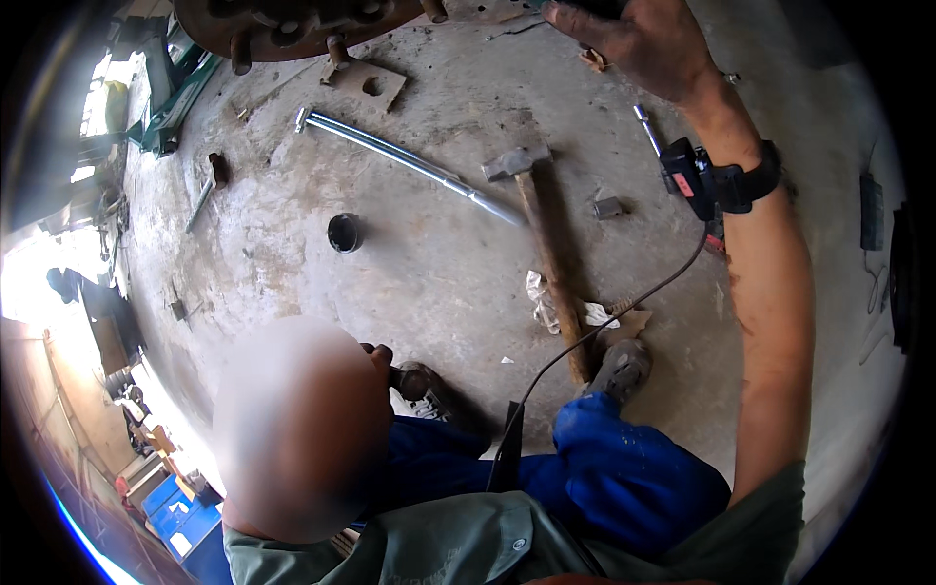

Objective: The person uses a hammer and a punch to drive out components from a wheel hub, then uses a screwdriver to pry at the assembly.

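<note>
1. Head view, right hand (651, 51): reaches to the upper edge, thumb stretched leftward, other fingers cut off by the frame; lies against or just beside a dark green piece (597, 6) (cannot tell which, nor whether gripped).
2. Left hand (377, 357): shows only in small part beside a blurred patch, near a dark rounded thing (413, 382); cannot tell whether wide, narrow or closed on anything.
3. Rusty disc (322, 27) with projecting studs: stands at the upper edge, left of the right hand; just below, a flat plate (343, 78) pierced by a hole.
4. Bright metal bar (390, 151): lies slantwise across the concrete floor (439, 263), lower end near the handle of a hammer (549, 249).
5. Black cup-shaped part (354, 234): rests left of the hammer; small grey block (608, 207): rests to its right.
6. Black wrist device (690, 180): sits strapped at the right wrist (trails a dark cable (585, 336) toward the blue trousers (624, 458)).
</note>
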Motion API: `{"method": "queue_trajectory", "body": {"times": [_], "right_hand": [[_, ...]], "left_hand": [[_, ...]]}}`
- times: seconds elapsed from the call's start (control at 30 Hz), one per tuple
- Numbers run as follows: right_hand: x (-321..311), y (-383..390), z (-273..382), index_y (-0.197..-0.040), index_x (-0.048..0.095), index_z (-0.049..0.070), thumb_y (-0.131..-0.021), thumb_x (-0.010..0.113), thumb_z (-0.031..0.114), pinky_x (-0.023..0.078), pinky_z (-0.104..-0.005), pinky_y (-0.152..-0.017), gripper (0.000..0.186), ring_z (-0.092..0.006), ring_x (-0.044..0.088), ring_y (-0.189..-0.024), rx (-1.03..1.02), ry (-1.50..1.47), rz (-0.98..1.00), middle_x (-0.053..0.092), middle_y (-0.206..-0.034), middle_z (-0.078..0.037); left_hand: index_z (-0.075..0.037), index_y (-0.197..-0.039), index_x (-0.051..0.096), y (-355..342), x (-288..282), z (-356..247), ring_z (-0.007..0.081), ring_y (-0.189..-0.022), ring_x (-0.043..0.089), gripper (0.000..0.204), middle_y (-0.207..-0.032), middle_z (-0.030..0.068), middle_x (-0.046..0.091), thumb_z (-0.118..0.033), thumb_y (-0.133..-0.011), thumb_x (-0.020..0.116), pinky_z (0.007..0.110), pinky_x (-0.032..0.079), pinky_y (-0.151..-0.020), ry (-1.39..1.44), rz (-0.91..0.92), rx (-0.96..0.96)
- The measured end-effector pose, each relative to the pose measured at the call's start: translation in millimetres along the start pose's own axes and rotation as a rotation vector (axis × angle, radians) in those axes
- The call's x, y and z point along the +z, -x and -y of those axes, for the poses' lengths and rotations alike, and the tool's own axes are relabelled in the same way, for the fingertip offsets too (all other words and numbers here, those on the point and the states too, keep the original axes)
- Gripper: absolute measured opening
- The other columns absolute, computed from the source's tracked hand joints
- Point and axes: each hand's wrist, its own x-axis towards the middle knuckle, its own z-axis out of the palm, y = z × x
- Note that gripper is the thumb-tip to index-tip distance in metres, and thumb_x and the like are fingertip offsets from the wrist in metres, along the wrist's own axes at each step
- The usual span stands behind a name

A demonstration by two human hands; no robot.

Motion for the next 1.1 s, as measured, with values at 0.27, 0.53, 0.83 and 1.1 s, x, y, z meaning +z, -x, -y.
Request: {"method": "queue_trajectory", "body": {"times": [0.27, 0.53, 0.83, 1.1], "right_hand": [[0, -20, -14, -0.114, 0.066, -0.003, -0.08, 0.074, 0.009, 0.052, -0.0291, -0.082, 0.038, -0.0138, 0.064, -0.089, -0.116, -0.027, 0.04, 0.072, -0.1, -0.013], [9, -18, -32, -0.11, 0.066, -0.007, -0.077, 0.077, 0.007, 0.052, -0.0276, -0.08, 0.038, -0.0124, 0.064, -0.088, -0.116, -0.047, -0.049, 0.072, -0.098, -0.011], [12, 15, -33, -0.108, 0.068, 0.003, -0.084, 0.072, 0.034, 0.048, -0.0288, -0.065, 0.04, -0.0136, 0.061, -0.068, 0.059, 0.037, -0.032, 0.068, -0.08, -0.007], [44, 75, -38, -0.105, 0.072, 0.001, -0.079, 0.073, 0.035, 0.048, -0.0288, -0.063, 0.042, -0.0153, 0.062, -0.067, 0.403, -0.13, 0.245, 0.07, -0.08, -0.006]], "left_hand": [[-0.008, -0.09, 0.066, -17, -20, -23, 0.027, -0.076, 0.066, 0.01, -0.082, 0.0099, 0.067, -0.014, -0.089, 0.059, 0.038, 0.051, -0.064, -0.082, 0.143, 0.014], [-0.005, -0.091, 0.067, -45, -27, -36, 0.0285, -0.081, 0.071, 0.014, -0.088, 0.013, 0.07, -0.008, -0.081, 0.057, 0.036, 0.056, -0.068, -0.175, 0.334, 0.056], [-0.005, -0.085, 0.066, -42, -26, -27, 0.0303, -0.077, 0.07, 0.009, -0.081, 0.0146, 0.069, -0.008, -0.081, 0.059, 0.038, 0.055, -0.067, -0.136, 0.273, 0.087], [-0.003, -0.09, 0.065, -48, -28, -26, 0.038, -0.08, 0.067, 0.013, -0.084, 0.0194, 0.068, -0.004, -0.079, 0.058, 0.044, 0.053, -0.07, 0.053, 0.106, 0.097]]}}
